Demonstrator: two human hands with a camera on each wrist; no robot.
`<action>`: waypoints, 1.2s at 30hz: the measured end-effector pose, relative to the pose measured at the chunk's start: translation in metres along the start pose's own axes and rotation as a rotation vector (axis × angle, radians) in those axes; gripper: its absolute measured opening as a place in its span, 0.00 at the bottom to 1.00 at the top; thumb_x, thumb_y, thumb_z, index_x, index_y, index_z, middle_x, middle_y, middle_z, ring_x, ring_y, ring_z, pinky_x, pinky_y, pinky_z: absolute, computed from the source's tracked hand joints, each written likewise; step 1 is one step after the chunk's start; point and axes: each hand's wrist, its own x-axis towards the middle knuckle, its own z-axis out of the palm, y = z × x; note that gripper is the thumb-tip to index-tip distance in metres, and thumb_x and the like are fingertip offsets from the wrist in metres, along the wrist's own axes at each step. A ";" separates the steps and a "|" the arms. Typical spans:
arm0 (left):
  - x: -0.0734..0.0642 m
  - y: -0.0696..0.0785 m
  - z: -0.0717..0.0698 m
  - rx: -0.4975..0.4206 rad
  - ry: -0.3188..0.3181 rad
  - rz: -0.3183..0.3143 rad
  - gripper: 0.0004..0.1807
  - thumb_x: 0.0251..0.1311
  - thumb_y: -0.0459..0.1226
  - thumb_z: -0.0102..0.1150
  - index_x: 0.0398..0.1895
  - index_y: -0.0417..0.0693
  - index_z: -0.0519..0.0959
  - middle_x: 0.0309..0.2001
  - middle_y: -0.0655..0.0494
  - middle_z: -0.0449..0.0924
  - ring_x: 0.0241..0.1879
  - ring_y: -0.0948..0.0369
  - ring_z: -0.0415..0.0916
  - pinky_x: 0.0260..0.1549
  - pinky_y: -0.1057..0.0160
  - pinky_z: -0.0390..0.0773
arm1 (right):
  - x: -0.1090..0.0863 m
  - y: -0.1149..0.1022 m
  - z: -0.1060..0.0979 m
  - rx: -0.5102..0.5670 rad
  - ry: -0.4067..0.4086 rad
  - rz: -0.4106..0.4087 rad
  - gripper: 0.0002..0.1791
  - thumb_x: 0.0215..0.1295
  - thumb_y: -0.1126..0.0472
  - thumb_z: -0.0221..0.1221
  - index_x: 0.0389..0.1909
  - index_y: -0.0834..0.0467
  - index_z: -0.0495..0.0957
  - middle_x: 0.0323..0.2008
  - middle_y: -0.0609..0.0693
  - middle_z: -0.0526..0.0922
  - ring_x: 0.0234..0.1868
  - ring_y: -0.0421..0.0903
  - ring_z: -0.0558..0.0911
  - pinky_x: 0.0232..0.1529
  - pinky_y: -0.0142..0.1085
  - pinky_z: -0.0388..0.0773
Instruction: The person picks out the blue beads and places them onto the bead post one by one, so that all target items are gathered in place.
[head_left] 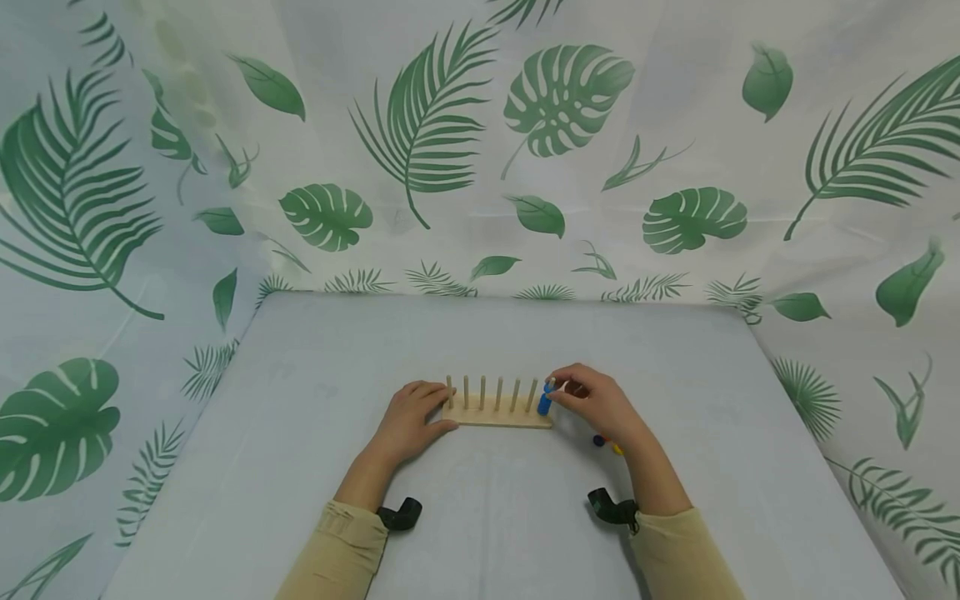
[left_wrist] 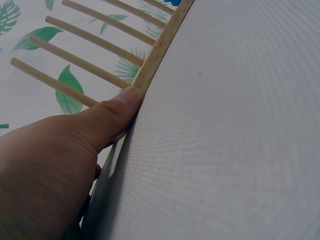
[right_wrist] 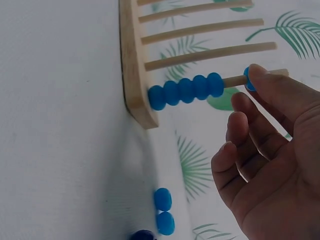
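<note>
A wooden peg board (head_left: 495, 415) stands on the table, with a row of several upright pegs. My left hand (head_left: 411, 421) grips its left end, the thumb (left_wrist: 117, 105) along the near edge and the other fingers behind. At the right end, my right hand (head_left: 596, 400) pinches a blue bead (right_wrist: 248, 79) between thumb and forefinger. That bead is threaded on the upper part of the last peg (right_wrist: 235, 81). Below it, several blue beads (right_wrist: 186, 90) are stacked on the same peg down to the base. The other pegs in view are bare.
Two loose blue beads (right_wrist: 163, 211) and a dark blue bead (right_wrist: 143, 235) lie to the right of the board. A yellow piece (head_left: 617, 448) sits partly hidden by the right wrist. Leaf-patterned cloth (head_left: 450, 167) rises behind the table (head_left: 495, 342).
</note>
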 end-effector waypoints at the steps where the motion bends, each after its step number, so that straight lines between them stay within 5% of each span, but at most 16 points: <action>1: 0.000 0.000 0.000 0.000 -0.001 0.000 0.33 0.60 0.56 0.64 0.66 0.55 0.75 0.63 0.54 0.77 0.66 0.50 0.69 0.70 0.48 0.66 | 0.000 0.001 0.001 -0.005 -0.002 -0.001 0.13 0.66 0.51 0.65 0.50 0.46 0.81 0.41 0.44 0.81 0.39 0.43 0.78 0.41 0.38 0.78; 13: 0.000 0.000 0.000 -0.001 -0.002 0.001 0.33 0.60 0.56 0.64 0.66 0.55 0.75 0.62 0.55 0.77 0.66 0.50 0.69 0.70 0.48 0.66 | -0.002 0.008 0.010 0.024 -0.020 0.080 0.15 0.66 0.51 0.64 0.52 0.47 0.80 0.41 0.48 0.82 0.40 0.44 0.79 0.40 0.38 0.78; 36: -0.001 0.000 0.000 0.007 -0.002 -0.004 0.33 0.60 0.56 0.64 0.66 0.56 0.75 0.63 0.56 0.76 0.66 0.51 0.69 0.70 0.49 0.66 | -0.004 0.015 0.017 0.016 -0.037 0.057 0.18 0.65 0.54 0.66 0.54 0.51 0.78 0.43 0.51 0.83 0.41 0.45 0.79 0.38 0.38 0.78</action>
